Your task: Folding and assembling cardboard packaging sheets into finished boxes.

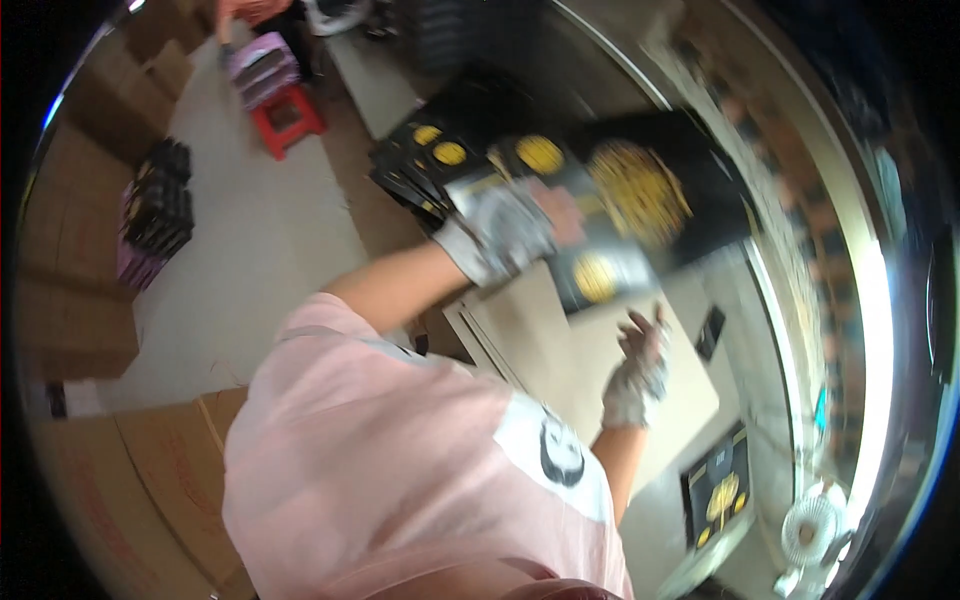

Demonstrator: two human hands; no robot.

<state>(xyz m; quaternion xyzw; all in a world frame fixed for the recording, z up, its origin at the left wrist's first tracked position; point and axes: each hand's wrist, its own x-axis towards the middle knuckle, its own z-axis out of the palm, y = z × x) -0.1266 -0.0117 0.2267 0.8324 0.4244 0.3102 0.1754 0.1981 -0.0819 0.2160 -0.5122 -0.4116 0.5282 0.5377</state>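
My left hand (pixel 510 228), in a grey-white glove with bare fingertips, reaches over a black printed panel (pixel 594 278) with yellow round pictures. Its fingers are smeared by motion; whether they grip the panel or lie on it, I cannot tell. Beyond them another black panel (pixel 710 190) bears a large yellow picture and is also blurred. My right hand (pixel 638 370), gloved the same way, is over a pale board (pixel 560 350), its bare fingers apart and nothing in them. A stack of black printed pieces (pixel 415 165) lies past my left hand.
At right, a black printed box (pixel 718 487) lies near a small white fan (pixel 812 525). Brown cartons (pixel 150 470) line the left side. A black stack (pixel 160 205) stands on the floor. Farther off are a red stool (pixel 287 118) and another person (pixel 255 12).
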